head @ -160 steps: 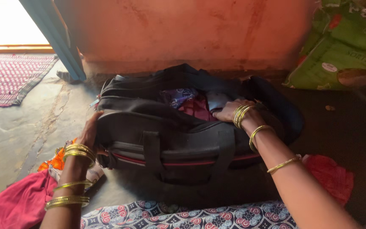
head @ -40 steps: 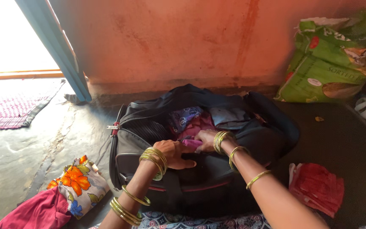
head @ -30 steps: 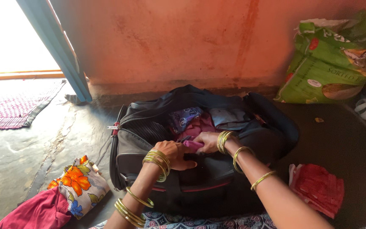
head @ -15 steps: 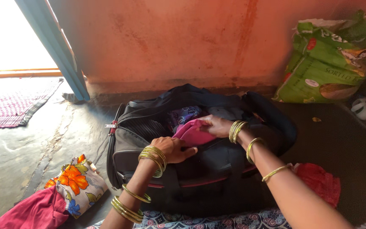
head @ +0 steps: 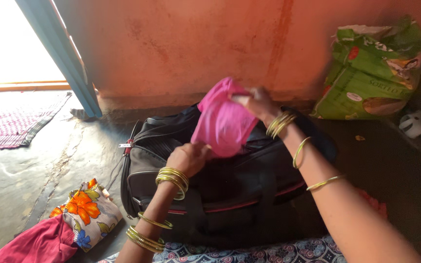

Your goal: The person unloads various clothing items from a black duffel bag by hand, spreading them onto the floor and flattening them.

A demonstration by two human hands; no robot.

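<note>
Your right hand (head: 257,102) pinches the pink cloth (head: 222,122) up high at 12 o'clock over the black bag (head: 230,190). Your left hand (head: 188,158) grips its bottom edge, keeping it stretched.

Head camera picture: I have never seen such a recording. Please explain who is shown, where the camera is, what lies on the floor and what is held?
No machine here: a person wears one camera on the head, looking down at their own bare hands. The right hand lifts a pink cloth above an open black bag; the left hand grips the cloth's lower edge. The bag stands on a grey floor by an orange wall. Left of it lie a floral cloth and a red cloth; a green sack leans at the right.
</note>
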